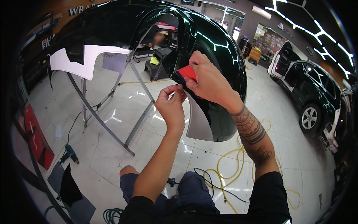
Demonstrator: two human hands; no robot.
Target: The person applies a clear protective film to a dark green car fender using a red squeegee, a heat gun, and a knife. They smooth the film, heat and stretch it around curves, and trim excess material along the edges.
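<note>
A large glossy dark green car body panel rests on a metal stand in front of me. My right hand grips a red squeegee with a dark edge, held against the panel beside its rounded opening. Just below and left of it, my left hand pinches the edge of a vinyl film. The film's pale underside hangs down from those fingers along the panel's lower edge. On the far left, another flap of film shows its white underside. The squeegee's working edge is partly hidden.
A blue-green heat gun lies on the tiled floor near red boxes. Yellow hose and a dark cord loop beneath the panel. Film scraps lie lower left. A dark car with an open door stands right.
</note>
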